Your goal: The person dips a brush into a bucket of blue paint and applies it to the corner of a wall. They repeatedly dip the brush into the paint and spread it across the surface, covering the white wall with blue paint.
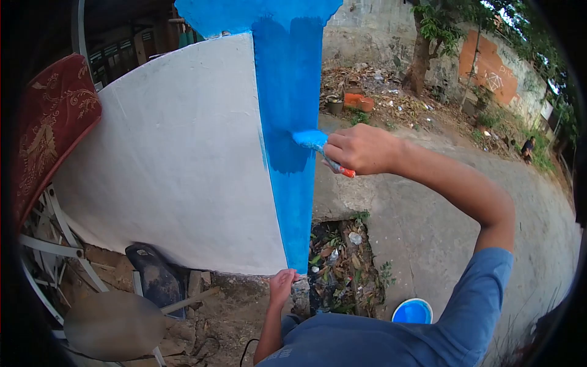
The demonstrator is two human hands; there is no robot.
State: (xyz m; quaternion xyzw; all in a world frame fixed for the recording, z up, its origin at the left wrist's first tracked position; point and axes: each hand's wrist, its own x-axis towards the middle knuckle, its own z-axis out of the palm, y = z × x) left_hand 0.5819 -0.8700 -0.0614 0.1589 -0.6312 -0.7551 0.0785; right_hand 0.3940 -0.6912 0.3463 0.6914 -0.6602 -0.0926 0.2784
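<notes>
My right hand (361, 148) is closed round a paintbrush (333, 160) whose red handle end sticks out below the fingers. The bristles are loaded with bright blue paint and touch the face of a blue pillar (287, 92). Darker, wet-looking blue covers the pillar's upper and middle part, with a ragged lower border; the lower part is lighter blue. Down at the pillar's foot, my left hand (282, 285) has its fingers pressed together against the bottom edge. Whatever may be in those fingers is hidden. A whitish wall panel (177, 153) adjoins the pillar on the left.
An open bucket of blue paint (413, 312) stands on the concrete, lower right. Below the pillar runs a ditch (342, 263) with leaves and litter. Metal frames (58, 244), a red patterned cushion (58, 122) and a round board (114, 325) crowd the left. Someone (527, 148) is far right.
</notes>
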